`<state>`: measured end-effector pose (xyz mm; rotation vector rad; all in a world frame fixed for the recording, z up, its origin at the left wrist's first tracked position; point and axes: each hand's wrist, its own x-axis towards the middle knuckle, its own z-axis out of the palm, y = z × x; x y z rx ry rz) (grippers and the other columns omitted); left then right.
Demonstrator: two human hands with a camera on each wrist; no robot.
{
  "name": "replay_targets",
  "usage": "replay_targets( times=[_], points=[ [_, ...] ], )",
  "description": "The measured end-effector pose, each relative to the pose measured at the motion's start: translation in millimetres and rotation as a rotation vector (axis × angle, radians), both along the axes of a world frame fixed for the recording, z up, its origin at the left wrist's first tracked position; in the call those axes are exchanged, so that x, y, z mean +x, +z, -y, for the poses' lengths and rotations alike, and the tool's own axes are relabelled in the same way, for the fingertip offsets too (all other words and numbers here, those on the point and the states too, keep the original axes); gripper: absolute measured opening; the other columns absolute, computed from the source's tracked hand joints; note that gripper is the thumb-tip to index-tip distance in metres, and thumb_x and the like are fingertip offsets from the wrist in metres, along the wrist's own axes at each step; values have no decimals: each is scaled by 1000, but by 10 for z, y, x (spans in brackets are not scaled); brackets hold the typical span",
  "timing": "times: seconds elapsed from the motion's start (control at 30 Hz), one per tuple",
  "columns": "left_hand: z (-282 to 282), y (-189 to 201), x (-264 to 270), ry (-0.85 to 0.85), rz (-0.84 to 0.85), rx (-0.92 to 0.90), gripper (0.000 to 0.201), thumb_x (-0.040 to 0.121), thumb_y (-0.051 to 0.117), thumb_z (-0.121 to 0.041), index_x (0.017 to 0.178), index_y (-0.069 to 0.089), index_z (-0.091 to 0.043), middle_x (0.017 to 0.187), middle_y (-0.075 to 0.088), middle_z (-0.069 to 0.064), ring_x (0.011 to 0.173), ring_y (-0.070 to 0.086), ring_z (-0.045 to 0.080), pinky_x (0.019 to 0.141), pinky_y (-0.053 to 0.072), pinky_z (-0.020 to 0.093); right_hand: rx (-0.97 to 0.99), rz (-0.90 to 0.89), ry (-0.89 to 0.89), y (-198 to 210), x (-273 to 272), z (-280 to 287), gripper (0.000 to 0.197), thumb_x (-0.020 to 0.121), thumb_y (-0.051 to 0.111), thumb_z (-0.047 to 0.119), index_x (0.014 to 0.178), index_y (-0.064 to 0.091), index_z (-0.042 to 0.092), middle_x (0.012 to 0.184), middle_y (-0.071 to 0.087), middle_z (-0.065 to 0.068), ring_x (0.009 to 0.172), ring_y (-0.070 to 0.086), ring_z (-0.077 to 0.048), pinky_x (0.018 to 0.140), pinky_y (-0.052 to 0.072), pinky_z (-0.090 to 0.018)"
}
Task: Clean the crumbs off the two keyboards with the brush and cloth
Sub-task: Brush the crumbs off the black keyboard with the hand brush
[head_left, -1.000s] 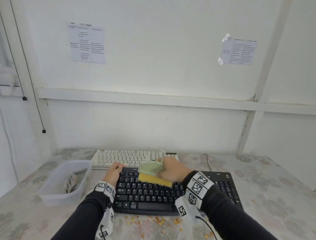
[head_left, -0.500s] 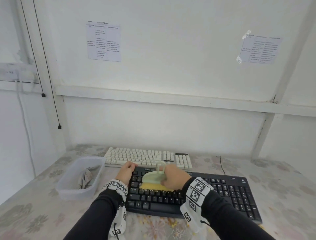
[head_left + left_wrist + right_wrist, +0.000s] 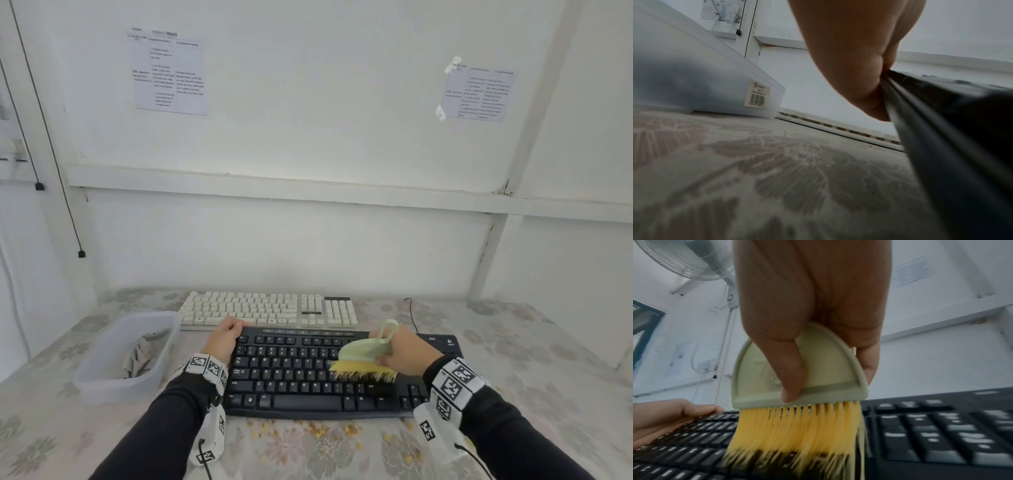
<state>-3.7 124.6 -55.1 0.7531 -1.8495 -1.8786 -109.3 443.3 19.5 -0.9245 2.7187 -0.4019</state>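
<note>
A black keyboard [image 3: 291, 373] lies in front of me, with a white keyboard [image 3: 267, 310] behind it near the wall. My right hand [image 3: 406, 356] grips a pale green brush [image 3: 368, 353] with yellow bristles [image 3: 797, 431], which rest on the keys right of the black keyboard's middle. My left hand [image 3: 224, 339] holds the black keyboard's far left corner [image 3: 898, 84], fingers curled over its edge. A grey cloth [image 3: 137, 356] lies in the clear plastic tub [image 3: 102, 380] at the left. Yellow crumbs [image 3: 318, 431] are scattered on the tablecloth along the keyboard's near edge.
A floral tablecloth [image 3: 513, 342] covers the table, which ends at a white wall. A black cable [image 3: 412, 317] runs from behind the black keyboard's right end. A fan [image 3: 690, 259] shows in the right wrist view.
My right hand has swept the brush rightward across the black keyboard, from its left-middle keys to right of centre. My left hand has stayed on the far left corner.
</note>
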Motion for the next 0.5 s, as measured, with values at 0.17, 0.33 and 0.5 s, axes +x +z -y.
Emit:
replay_targets(
  times=[0.17,0.33,0.5],
  points=[
    [6,-10,-13,6,-1,-16,28,99,37,-10,77,53,-13,83,54,11,73,50,21,77,43,35,-15,-29,-37,71,-103,-390,34,83,63,14,76,42,40,80,52,11,72,53,-4,57,37,-9],
    [-4,0,-31,7,3,1,27,99,36,-12,77,52,-13,81,53,10,72,50,22,77,44,38,3,-32,-126,115,-210,-777,20,85,63,14,91,52,29,76,49,11,68,51,-4,53,37,-7],
    [-48,24,-31,29,-14,17,27,99,36,-10,78,51,-11,79,53,10,70,50,21,68,45,33,17,-33,-269,117,-340,-1114,37,83,66,13,118,55,14,88,53,2,84,53,-14,60,36,-8]
  ],
)
